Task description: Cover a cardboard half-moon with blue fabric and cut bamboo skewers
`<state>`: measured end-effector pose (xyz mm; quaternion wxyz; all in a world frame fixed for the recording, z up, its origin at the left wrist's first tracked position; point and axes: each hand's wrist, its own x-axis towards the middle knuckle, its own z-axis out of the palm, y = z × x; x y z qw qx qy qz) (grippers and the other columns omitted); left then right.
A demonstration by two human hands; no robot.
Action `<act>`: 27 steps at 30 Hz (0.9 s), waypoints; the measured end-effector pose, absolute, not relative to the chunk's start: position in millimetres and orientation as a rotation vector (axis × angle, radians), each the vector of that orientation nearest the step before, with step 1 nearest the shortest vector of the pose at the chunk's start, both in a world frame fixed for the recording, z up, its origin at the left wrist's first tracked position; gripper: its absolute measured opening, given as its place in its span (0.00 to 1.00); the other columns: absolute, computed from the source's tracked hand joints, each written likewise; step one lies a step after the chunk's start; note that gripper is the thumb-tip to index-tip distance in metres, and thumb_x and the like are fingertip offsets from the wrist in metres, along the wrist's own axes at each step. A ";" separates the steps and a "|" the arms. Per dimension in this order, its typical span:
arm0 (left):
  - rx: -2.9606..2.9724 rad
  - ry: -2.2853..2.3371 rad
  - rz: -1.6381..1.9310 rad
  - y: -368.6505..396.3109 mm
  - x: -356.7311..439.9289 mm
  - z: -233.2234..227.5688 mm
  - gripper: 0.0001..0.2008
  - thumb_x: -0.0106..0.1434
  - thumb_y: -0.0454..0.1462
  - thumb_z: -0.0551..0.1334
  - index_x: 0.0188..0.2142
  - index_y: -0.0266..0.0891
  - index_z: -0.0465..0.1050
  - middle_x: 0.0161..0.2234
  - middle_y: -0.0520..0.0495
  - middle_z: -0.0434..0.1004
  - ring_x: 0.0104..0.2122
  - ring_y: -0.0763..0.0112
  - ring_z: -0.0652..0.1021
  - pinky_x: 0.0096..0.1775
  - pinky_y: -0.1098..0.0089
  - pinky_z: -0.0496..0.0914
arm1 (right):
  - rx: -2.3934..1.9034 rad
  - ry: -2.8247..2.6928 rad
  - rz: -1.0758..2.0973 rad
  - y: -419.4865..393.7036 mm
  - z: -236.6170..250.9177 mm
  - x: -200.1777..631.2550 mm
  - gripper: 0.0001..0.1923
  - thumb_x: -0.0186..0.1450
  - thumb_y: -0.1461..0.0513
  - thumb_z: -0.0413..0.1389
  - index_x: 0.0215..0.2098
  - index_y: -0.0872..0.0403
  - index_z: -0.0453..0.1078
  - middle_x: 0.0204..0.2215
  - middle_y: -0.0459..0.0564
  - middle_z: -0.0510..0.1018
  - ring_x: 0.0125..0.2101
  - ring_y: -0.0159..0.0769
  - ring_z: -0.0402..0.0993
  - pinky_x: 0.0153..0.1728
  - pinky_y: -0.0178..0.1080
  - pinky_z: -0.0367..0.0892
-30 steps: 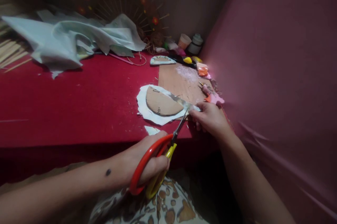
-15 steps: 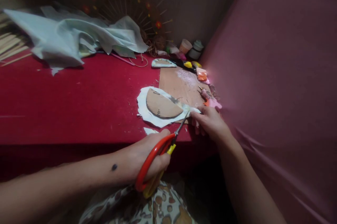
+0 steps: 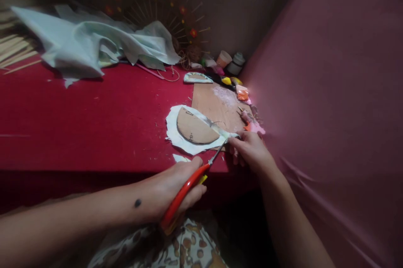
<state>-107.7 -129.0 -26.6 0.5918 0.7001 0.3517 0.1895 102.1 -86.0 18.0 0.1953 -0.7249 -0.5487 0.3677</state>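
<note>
Handles squeezed together since before | left hand (image 3: 179, 188) grip clamped on scissors (image 3: 192, 182), blades pointing up-right | right hand (image 3: 250, 150) pinching white fabric (image 3: 176, 131)

Crumpled pale cloth (image 3: 94, 45) lies at the red table's (image 3: 78, 116) back, small jars (image 3: 231, 60) in the corner.

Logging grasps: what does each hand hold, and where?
Left hand grips scissors by the handle loops; right hand pinches the white fabric at its near-right edge.

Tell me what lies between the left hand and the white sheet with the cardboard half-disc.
Head view: only the scissors blades, reaching from the left hand to the white sheet.
</note>
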 end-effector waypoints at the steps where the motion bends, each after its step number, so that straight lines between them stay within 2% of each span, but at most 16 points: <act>1: 1.663 0.840 0.444 -129.3 -107.4 -25.0 0.12 0.60 0.45 0.57 0.37 0.39 0.63 0.30 0.50 0.67 0.28 0.71 0.66 0.30 0.71 0.63 | -2.034 -1.532 1.034 -86.2 18.2 101.7 0.10 0.59 0.65 0.51 0.19 0.54 0.61 0.06 0.41 0.67 0.06 0.24 0.57 0.08 0.27 0.49; 5: 1.667 0.882 0.413 -131.9 -106.3 -17.3 0.13 0.60 0.47 0.57 0.35 0.39 0.63 0.28 0.51 0.69 0.27 0.72 0.68 0.29 0.72 0.64 | -2.010 -1.505 1.049 -87.5 18.2 100.3 0.10 0.59 0.67 0.50 0.20 0.53 0.60 0.07 0.40 0.67 0.06 0.25 0.58 0.08 0.27 0.52; 8: 1.416 0.847 0.203 -135.4 -107.5 -21.8 0.15 0.62 0.48 0.53 0.35 0.39 0.63 0.23 0.50 0.70 0.20 0.71 0.70 0.22 0.72 0.63 | -1.987 -1.512 1.044 -88.4 17.3 100.3 0.09 0.59 0.67 0.50 0.21 0.53 0.60 0.08 0.39 0.67 0.07 0.25 0.60 0.08 0.27 0.54; 10: 1.238 0.830 0.107 -137.4 -108.7 -30.9 0.14 0.62 0.47 0.52 0.35 0.38 0.65 0.22 0.47 0.73 0.18 0.70 0.71 0.19 0.72 0.62 | -1.976 -1.516 1.050 -88.5 16.5 100.7 0.09 0.59 0.66 0.50 0.21 0.53 0.60 0.08 0.39 0.67 0.07 0.26 0.61 0.08 0.27 0.56; 15: 1.133 0.874 0.142 -137.0 -107.4 -37.6 0.09 0.57 0.41 0.54 0.32 0.38 0.66 0.24 0.45 0.75 0.19 0.69 0.74 0.20 0.72 0.64 | -1.964 -1.514 1.052 -88.0 15.5 101.6 0.08 0.59 0.66 0.50 0.22 0.53 0.60 0.09 0.39 0.68 0.07 0.26 0.61 0.08 0.27 0.55; 21: 1.118 0.872 0.093 -127.2 -98.0 -3.3 0.09 0.50 0.41 0.57 0.26 0.38 0.64 0.23 0.44 0.74 0.21 0.68 0.74 0.21 0.71 0.65 | -1.951 -1.470 1.109 -87.7 16.4 102.1 0.09 0.59 0.66 0.50 0.22 0.53 0.59 0.08 0.39 0.67 0.07 0.26 0.60 0.08 0.28 0.55; 27: 1.111 0.870 0.051 -121.4 -89.1 -2.5 0.06 0.49 0.38 0.56 0.24 0.37 0.64 0.20 0.44 0.73 0.19 0.69 0.74 0.21 0.71 0.66 | -1.938 -1.487 1.122 -87.0 16.7 102.7 0.09 0.59 0.67 0.50 0.21 0.53 0.59 0.07 0.39 0.67 0.07 0.25 0.60 0.08 0.26 0.53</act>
